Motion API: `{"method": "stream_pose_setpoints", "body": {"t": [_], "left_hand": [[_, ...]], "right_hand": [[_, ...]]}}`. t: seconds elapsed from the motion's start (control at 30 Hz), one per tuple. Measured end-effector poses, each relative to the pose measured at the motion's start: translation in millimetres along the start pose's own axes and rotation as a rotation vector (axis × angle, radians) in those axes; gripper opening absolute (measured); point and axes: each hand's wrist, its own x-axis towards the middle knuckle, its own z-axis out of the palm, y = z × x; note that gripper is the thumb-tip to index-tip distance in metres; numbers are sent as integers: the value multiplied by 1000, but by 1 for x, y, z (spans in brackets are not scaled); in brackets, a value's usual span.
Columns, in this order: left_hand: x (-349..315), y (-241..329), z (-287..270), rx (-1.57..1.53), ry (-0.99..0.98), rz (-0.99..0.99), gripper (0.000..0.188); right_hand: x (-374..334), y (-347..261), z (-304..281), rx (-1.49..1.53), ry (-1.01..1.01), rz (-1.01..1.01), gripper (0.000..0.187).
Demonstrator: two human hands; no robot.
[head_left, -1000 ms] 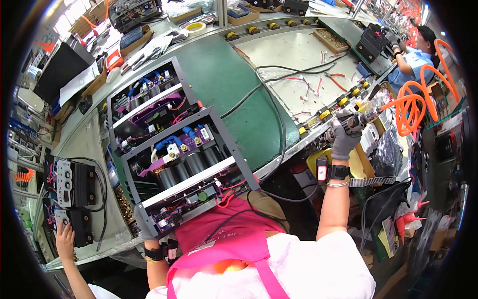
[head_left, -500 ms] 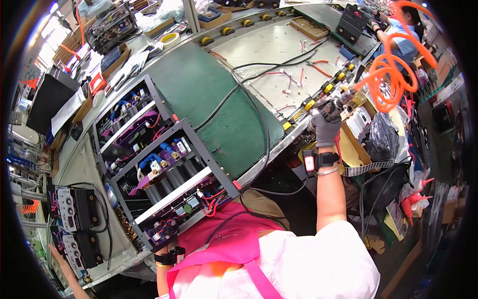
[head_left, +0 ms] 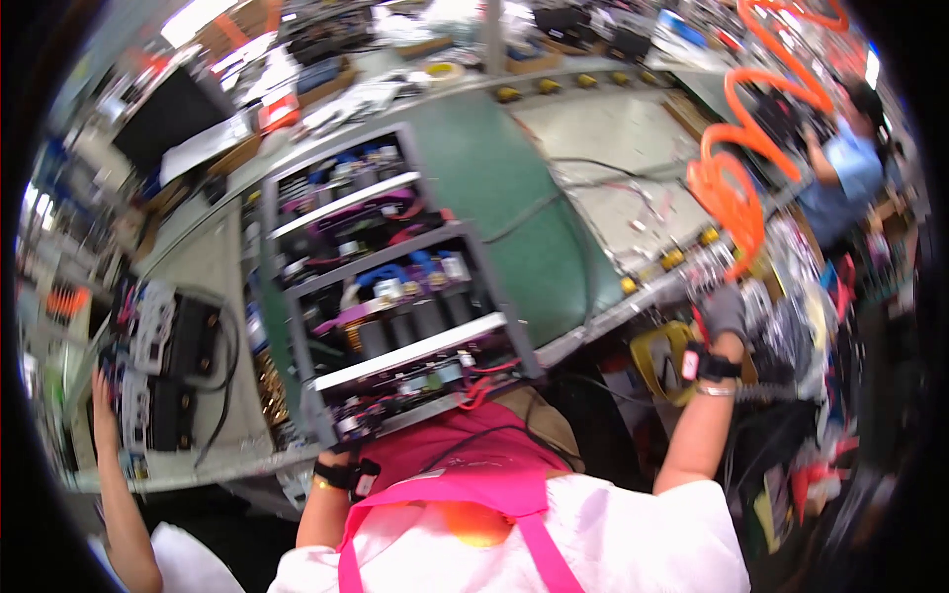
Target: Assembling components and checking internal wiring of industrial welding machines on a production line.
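Observation:
Two open dark metal chassis stand side by side on the bench in front of me. The nearer chassis (head_left: 415, 356) shows a white crossbar, black cylinders, blue parts, purple boards and red wires; behind it is the farther chassis (head_left: 346, 203). My left hand (head_left: 339, 458) is at the near left corner of the nearer chassis, its fingers hidden by the frame. My right hand (head_left: 727, 311), in a grey glove, is out to the right past the bench edge, close to the lower end of an orange coiled hose (head_left: 732, 198). Motion blur hides its fingers.
Two black units with white panels (head_left: 158, 331) sit at the left, beside another person's arm (head_left: 114, 474). A black cable (head_left: 588, 247) crosses the green mat (head_left: 504, 178). A yellow container (head_left: 660, 364) is below my right hand. A person in blue (head_left: 840, 173) works at far right.
The whole view has shifted, so the chassis appear farther right. My right hand has moved right and closer to me. More of the other person's arm shows at left.

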Motion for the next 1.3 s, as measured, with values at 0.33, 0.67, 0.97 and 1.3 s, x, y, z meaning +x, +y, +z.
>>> {"method": "stream_pose_setpoints", "body": {"t": [0.33,0.67,0.97,1.3], "left_hand": [[19,15,38,1146,367,629,19],[16,21,46,1431,349,699,23],[8,29,68,1363,373,851,18],[2,45,89,1405,390,856,16]], "right_hand": [[-6,-16,-18,226,16,-17,59],[-215,-46,-183,566,335,-805,62],[-201,-266,-208,1012,861,-1397,53],[-117,-495,-170,1134,68,-1404,44]]}}
